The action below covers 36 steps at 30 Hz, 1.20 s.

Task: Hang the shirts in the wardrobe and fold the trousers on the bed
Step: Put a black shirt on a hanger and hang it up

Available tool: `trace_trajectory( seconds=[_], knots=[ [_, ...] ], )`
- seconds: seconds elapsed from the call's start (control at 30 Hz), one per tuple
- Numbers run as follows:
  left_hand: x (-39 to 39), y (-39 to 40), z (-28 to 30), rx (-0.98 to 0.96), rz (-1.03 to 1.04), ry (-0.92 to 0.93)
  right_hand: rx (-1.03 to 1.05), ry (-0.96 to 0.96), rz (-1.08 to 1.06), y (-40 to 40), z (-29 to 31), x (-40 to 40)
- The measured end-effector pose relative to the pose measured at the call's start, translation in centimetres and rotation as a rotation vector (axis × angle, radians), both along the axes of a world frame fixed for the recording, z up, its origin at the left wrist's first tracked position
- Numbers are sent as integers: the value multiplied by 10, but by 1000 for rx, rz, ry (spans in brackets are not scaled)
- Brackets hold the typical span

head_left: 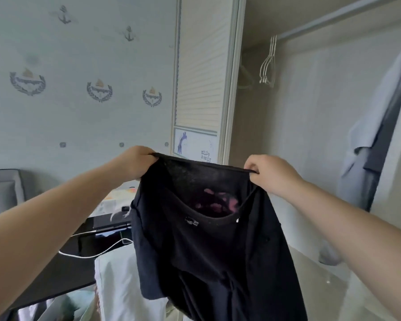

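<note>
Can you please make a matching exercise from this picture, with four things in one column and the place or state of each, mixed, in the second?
Things:
1. black shirt
2. empty hangers
3. pale blue garment
4. white cable

Place or state:
A. hanging at the right side of the wardrobe
B. held up by its top edge in the left hand and the right hand
C. lying across the dark desk
D. on the rail, with no clothes on them

Pairs: 1-B, 2-D, 3-A, 4-C

Single head cam, looks fwd, slightly down; close on hands [204,169], wardrobe [310,89] beyond.
</note>
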State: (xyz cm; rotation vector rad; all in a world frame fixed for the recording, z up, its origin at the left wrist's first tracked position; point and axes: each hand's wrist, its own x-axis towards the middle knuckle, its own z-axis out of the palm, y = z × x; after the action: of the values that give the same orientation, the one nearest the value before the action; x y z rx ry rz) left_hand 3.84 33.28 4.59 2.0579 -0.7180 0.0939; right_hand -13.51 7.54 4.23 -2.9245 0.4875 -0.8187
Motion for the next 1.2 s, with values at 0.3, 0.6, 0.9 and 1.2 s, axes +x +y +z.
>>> trace_trajectory(
  seconds=[0.3,0.6,0.9,1.2],
  knots=[
    [112,-92,0,76,-193,20,-46,131,-330,-67,11,25],
    [148,-201,20,2,-521,256,29,22,-646,-108,46,5],
    [146,-295,34,-472,-1013,985,1125,-941,-242,-158,66,9],
    [181,-392,80,-556,-1271,1021,1376,-1250,207,-265,124,61]
  ],
)
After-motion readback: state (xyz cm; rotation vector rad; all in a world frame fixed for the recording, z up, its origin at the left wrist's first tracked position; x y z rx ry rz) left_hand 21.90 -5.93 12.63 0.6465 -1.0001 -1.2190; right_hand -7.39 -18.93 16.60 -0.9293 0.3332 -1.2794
